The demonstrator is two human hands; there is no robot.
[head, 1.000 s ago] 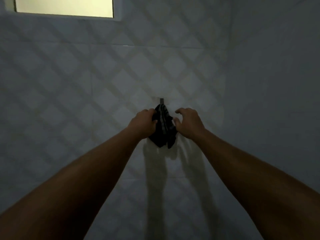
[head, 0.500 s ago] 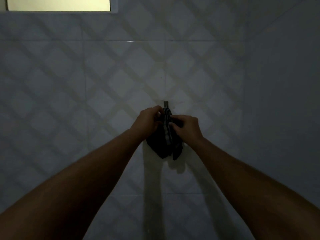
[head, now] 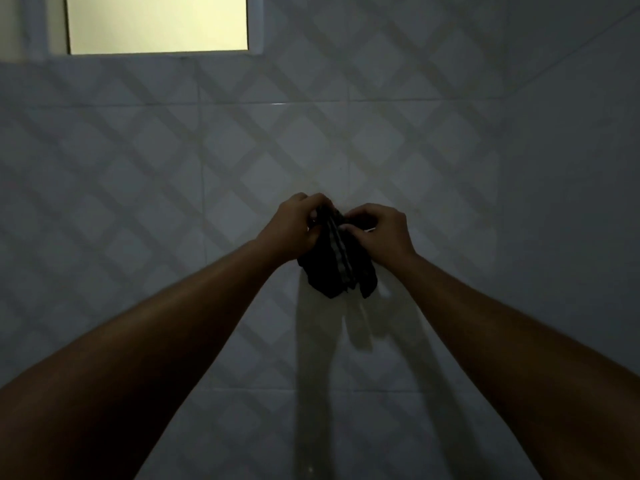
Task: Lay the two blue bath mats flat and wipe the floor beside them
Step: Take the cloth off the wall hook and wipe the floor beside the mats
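Small dark cloth with a pale stripe, bunched and hanging against the wall; likely your wiping rag, though that is a guess. Your left hand is closed on its upper left edge, your right hand pinches the upper right, the two hands close together with only the cloth's top fold between them. Lower half of the cloth droops free below your knuckles and throws a long shadow down the tiles. Whatever it hangs from, if anything, is hidden behind your fingers; cannot tell whether it is on a hook or already free. Behind it, the white glazed wall tiles with a faint diamond lattice pattern; a plainer side wall meets them at the corner on the right. High on the left, a frosted, lit rectangular window in a white frame. Light is dim, forearms mostly in shade. Neither blue bath mat is in view, nor any floor, so nothing shows whether the mats are laid flat or the floor wiped. Judgement: you are either fetching the cloth before the wipe or putting it away after; the view does not settle which. If fetching, both the mats and the wipe may be ahead of you.
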